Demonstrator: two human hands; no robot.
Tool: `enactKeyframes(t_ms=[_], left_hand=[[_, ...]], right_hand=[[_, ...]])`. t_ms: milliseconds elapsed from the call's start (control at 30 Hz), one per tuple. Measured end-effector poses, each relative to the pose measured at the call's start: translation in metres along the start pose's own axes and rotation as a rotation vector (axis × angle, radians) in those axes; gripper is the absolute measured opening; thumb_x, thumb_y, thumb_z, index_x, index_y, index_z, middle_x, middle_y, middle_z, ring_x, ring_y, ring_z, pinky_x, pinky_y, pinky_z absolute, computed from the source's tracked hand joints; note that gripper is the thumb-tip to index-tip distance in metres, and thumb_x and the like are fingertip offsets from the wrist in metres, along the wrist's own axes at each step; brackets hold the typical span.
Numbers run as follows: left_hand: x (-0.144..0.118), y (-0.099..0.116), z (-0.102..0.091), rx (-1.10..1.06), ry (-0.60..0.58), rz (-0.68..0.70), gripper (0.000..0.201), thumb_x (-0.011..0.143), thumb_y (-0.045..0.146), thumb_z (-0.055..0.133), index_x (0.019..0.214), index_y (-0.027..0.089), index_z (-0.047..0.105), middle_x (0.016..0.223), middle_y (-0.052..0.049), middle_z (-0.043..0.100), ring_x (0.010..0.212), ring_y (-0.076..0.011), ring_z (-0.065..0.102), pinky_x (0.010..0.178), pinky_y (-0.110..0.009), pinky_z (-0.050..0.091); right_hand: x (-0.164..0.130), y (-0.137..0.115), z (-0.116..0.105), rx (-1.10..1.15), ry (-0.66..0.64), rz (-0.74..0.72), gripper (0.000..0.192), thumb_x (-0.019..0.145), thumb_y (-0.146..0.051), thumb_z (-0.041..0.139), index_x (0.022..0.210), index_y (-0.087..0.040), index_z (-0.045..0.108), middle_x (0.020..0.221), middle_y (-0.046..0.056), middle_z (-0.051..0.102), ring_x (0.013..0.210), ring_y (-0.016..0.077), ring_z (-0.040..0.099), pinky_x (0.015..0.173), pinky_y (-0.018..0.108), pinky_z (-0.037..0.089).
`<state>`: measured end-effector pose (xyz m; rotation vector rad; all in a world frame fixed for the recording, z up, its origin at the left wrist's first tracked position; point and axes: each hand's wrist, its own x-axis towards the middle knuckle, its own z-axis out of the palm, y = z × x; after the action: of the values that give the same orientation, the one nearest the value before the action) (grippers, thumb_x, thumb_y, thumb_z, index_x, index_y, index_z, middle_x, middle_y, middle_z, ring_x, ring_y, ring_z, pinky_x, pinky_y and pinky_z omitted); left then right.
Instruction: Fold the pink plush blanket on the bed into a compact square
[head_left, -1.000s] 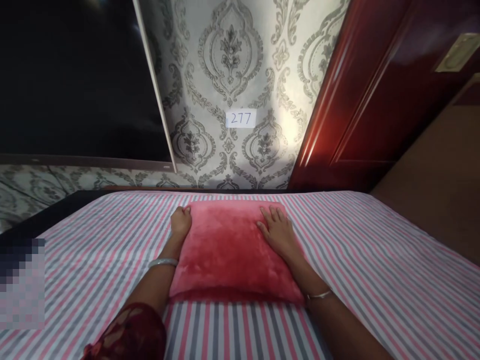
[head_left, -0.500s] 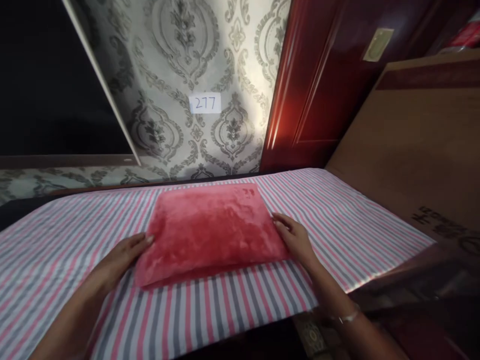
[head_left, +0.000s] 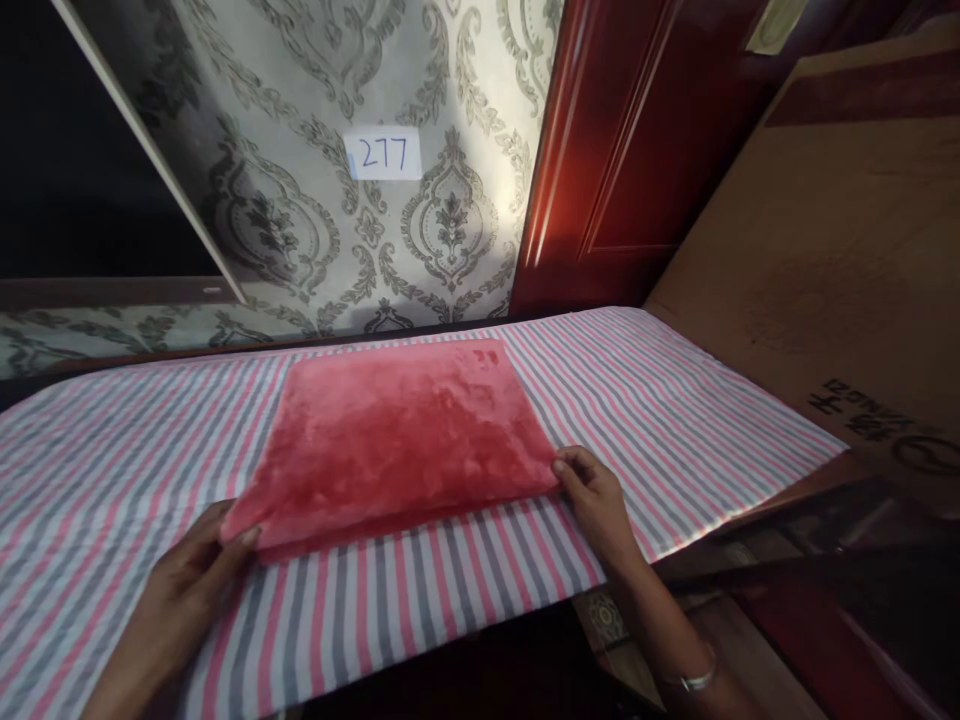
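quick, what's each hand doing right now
Left hand: grip closed on the near left corner of the flat red plush pillow.
Right hand: grip closed on the pillow's near right corner.

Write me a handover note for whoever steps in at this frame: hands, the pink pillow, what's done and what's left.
Left hand: grip on the near-left corner of the pink pillow, thumb on top.
Right hand: pinching the pillow's near-right corner.
Pillow: lies flat on the striped sheet, its far edge toward the patterned wall with the 277 label.
Done: pillow laid out flat, both near corners held.
Left: judging by the corner grips, probably a final tug to square it, then let go.
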<state>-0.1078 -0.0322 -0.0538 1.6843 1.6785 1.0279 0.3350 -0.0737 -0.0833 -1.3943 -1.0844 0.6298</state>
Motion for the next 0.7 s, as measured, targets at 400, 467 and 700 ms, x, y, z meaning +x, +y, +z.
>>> enactKeyframes(t_ms=[400, 467, 700], left_hand=[[-0.011, 0.008, 0.005, 0.013, -0.033, -0.047, 0.062, 0.069, 0.072, 0.066, 0.109, 0.024, 0.068, 0.122, -0.008, 0.069, 0.118, -0.0330, 0.061, 0.099, -0.038, 0.051], [-0.013, 0.004, 0.005, 0.009, -0.014, -0.042, 0.065, 0.068, 0.072, 0.067, 0.111, 0.023, 0.067, 0.121, -0.009, 0.069, 0.115, -0.0326, 0.062, 0.099, -0.039, 0.052], [-0.016, 0.000, 0.000, -0.024, -0.006, -0.014, 0.054, 0.079, 0.069, 0.060, 0.109, 0.026, 0.073, 0.131, -0.005, 0.066, 0.127, -0.0311, 0.056, 0.108, -0.037, 0.047]], right_hand=[[-0.003, -0.003, -0.006, 0.098, -0.079, 0.116, 0.036, 0.075, -0.053, 0.074, 0.077, -0.020, 0.062, 0.069, -0.002, 0.054, 0.066, 0.0146, 0.047, 0.063, 0.027, 0.039], [-0.004, -0.005, -0.008, 0.139, -0.086, 0.131, 0.037, 0.074, -0.052, 0.077, 0.071, -0.020, 0.059, 0.066, -0.003, 0.050, 0.062, 0.0125, 0.043, 0.060, 0.026, 0.037], [-0.004, -0.018, -0.014, 0.300, -0.089, 0.274, 0.042, 0.068, -0.053, 0.082, 0.091, -0.020, 0.070, 0.060, -0.006, 0.049, 0.051, 0.0086, 0.036, 0.049, 0.023, 0.028]])
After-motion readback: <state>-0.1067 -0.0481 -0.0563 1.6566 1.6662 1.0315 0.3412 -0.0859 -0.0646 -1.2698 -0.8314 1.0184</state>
